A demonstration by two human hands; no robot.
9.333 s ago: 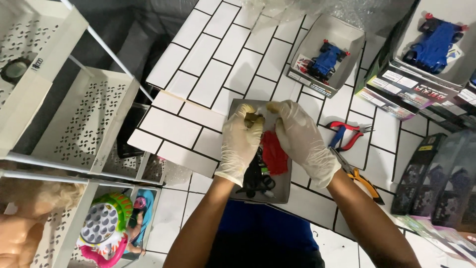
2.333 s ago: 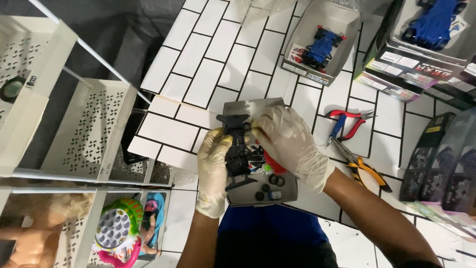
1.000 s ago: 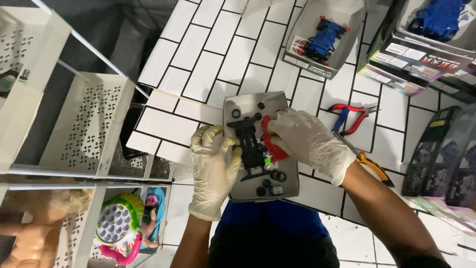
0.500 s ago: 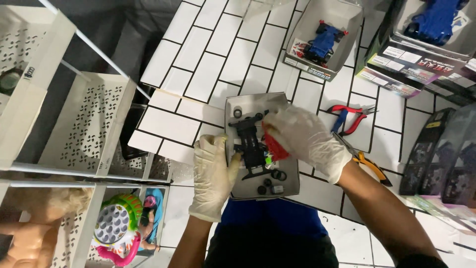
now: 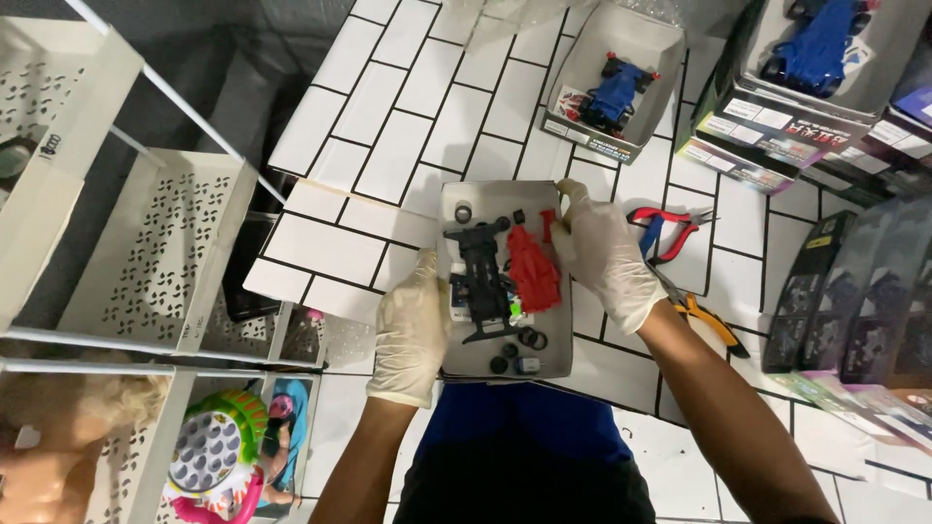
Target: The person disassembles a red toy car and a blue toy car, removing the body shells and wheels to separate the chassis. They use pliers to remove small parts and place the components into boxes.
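Observation:
A grey shallow tray [image 5: 466,361] lies on the white tiled table in front of me. In it sit a black toy car chassis [image 5: 482,277], a red car body shell [image 5: 533,271] and several small black wheels and parts [image 5: 515,351]. My left hand [image 5: 414,328], in a white glove, rests on the tray's left edge. My right hand [image 5: 602,250], also gloved, holds the tray's right edge next to the red shell, fingers curled over the rim.
A box holding a blue toy car [image 5: 615,85] stands behind the tray, more car kit boxes [image 5: 802,70] at the back right. Red-handled pliers [image 5: 663,229] and yellow-handled cutters [image 5: 707,318] lie to the right. White perforated shelves [image 5: 146,247] with toys stand on the left.
Both hands let go of the chassis and red shell, which now lie in the tray. My hands moved out to the tray's left and right edges.

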